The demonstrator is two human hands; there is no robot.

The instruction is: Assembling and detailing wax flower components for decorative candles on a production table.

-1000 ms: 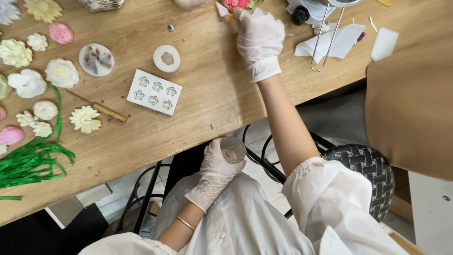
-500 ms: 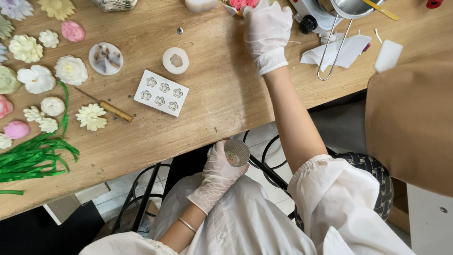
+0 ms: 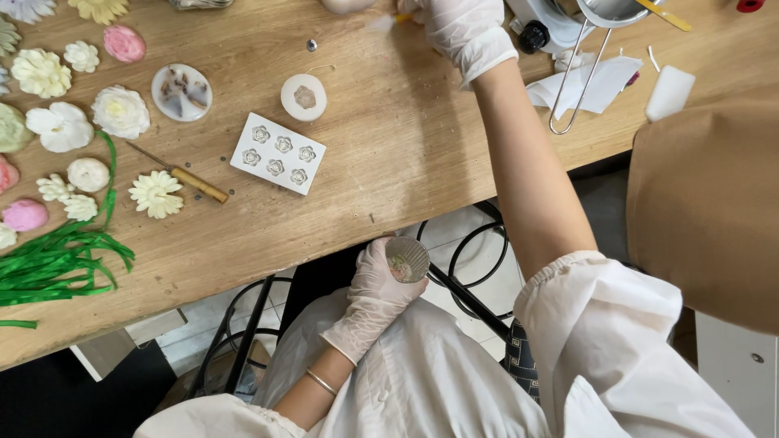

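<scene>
The left hand [image 3: 375,294], gloved, has its fingers [image 3: 388,247] wrapped around a small round clear cup [image 3: 406,259], held below the edge of the wooden surface [image 3: 389,162] over the lap, its open mouth facing up toward the camera (no long axis shows). The right hand [image 3: 464,31] reaches across to the far edge; its grip cannot be told. A white six-flower mould [image 3: 277,153] lies flat nearby.

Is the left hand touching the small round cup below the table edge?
Touching. The head view shows the left hand with its gloved fingers wrapped around the small round cup.
</scene>
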